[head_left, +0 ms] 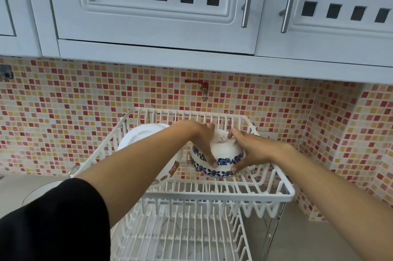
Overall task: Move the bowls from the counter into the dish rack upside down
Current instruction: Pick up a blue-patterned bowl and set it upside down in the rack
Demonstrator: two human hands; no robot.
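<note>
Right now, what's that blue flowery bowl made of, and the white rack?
The bowl in both hands looks like glazed ceramic: glossy white with a printed blue flower band. The rack seems to be metal wire with a white plastic coating: thin, smooth, rounded bars, though solid plastic is possible.

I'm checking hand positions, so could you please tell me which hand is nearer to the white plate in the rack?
Left. The left hand holds the bowl beside the white plate; the right hand grips the bowl's far side.

Dark script mark on the upturned bowl (221,150) base, too small and blurred to read
</note>
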